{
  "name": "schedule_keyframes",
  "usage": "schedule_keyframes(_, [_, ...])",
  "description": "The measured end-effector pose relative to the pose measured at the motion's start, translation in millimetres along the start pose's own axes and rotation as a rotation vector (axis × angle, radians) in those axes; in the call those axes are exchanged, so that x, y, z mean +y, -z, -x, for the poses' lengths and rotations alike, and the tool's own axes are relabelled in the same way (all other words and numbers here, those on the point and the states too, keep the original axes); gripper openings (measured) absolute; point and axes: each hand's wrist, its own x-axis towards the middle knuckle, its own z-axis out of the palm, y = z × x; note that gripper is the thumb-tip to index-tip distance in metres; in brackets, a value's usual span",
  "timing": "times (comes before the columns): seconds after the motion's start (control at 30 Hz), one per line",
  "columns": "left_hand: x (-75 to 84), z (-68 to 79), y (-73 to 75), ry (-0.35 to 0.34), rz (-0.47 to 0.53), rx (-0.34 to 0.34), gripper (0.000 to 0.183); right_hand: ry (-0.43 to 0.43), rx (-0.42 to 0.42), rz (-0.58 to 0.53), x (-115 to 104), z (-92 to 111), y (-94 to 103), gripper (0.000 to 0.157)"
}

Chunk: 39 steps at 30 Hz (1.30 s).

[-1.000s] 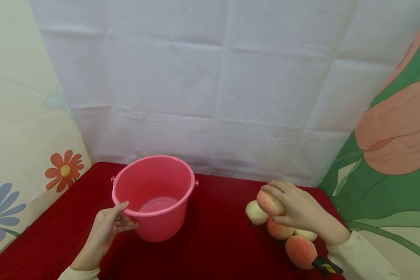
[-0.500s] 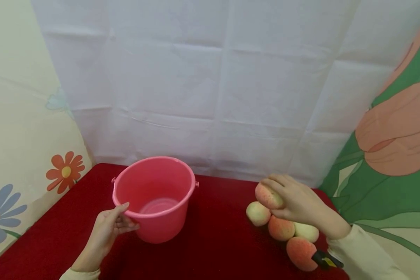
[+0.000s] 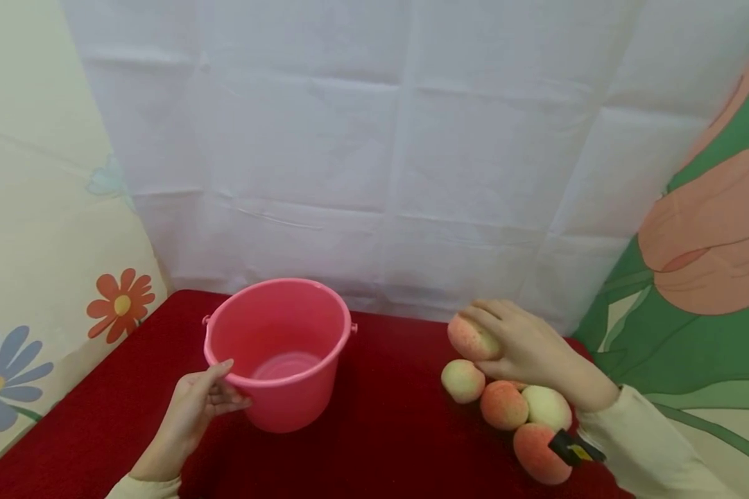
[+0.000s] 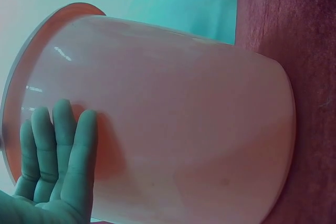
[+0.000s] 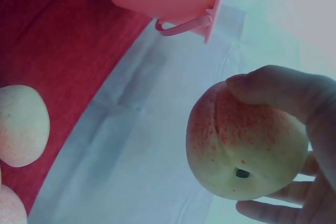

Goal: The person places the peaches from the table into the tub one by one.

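Observation:
A pink bucket [image 3: 290,409] stands upright on the red cloth, its inside bare down to the bottom. My left hand [image 3: 193,405] grips its near-left rim, thumb over the edge and fingers along the outer wall, as the fingers [image 4: 79,150] in the left wrist view also show. On the other side, my right hand [image 3: 530,350] holds a red-and-cream peach [image 3: 470,339] raised over the others. The right wrist view shows that peach [image 5: 236,145] between thumb and fingers, with a dark stem hole. Several peaches, such as a pale one [image 3: 463,381] and a redder one [image 3: 504,405], lie below.
The red cloth [image 3: 399,423] covers the table between bucket and peaches. A white creased sheet [image 3: 374,173] hangs behind. Flower-printed panels [image 3: 37,229] flank both sides. A small black piece with a yellow mark [image 3: 575,449] sits by the right sleeve, over the nearest peach [image 3: 539,454].
My right hand has lifted the peach up and slightly left, away from the pile, uncovering more of the pale peach beneath. The left hand keeps its grip on the bucket.

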Motion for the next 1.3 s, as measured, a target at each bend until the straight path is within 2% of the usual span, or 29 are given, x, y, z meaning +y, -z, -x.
schedule_keyframes(0.27, [-0.2, 0.4, 0.3, -0.01, 0.018, -0.019, 0.041, -0.03, -0.033, -0.022, -3, -13, 5.7, 0.063])
schedule_keyframes(0.47, [0.3, 0.9, 0.1, 0.003, 0.015, -0.002, 0.04, 0.004, -0.016, -0.037, -7, -23, 7.5, 0.061])
schedule_keyframes(0.7, [0.1, 1.3, 0.6, 0.011, 0.005, -0.005, 0.04, 0.051, 0.002, -0.058, -10, -34, 2.9, 0.06])
schedule_keyframes(0.93, [0.2, 0.4, 0.6, 0.008, 0.008, -0.007, 0.039, 0.053, -0.018, -0.068, -12, -43, -5.4, 0.062])
schedule_keyframes(1.3, [-0.1, 0.4, -0.5, 0.033, -0.007, 0.017, 0.04, 0.055, 0.001, -0.09, -19, -62, -10.4, 0.061])
